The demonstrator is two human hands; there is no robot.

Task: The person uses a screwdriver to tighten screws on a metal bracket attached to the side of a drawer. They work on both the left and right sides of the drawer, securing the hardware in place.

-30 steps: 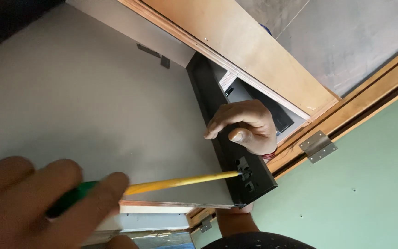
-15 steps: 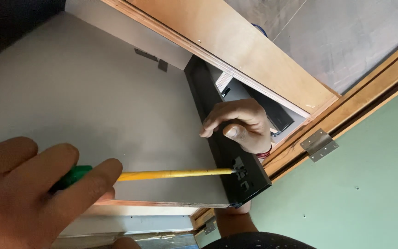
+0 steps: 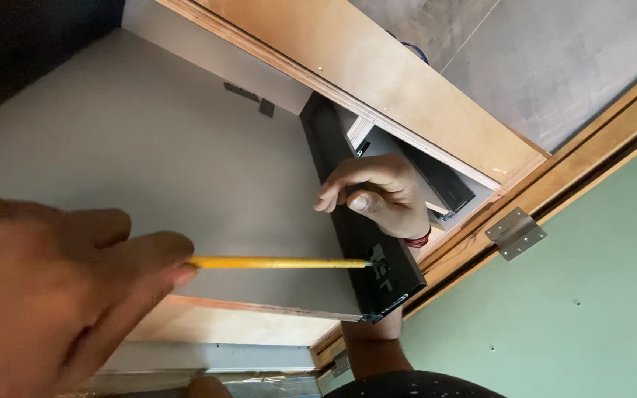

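Gripping one yellow screwdriver (image 3: 278,262), one closed hand (image 3: 60,295); one other hand (image 3: 381,195) clasping one black drawer slide (image 3: 366,243).

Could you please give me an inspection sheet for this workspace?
Surface: grey panel, bare, wood-edged.
Job's things: yellow-shafted screwdriver, tip on the black slide rail at the panel's edge.
Clutter: nothing seen.
Fingers: left hand closed round the screwdriver; right hand curled over the rail.
Cables: thin blue loop above the wooden frame, too small to tell.
Surroundings: metal hinge, green wall, grey concrete.
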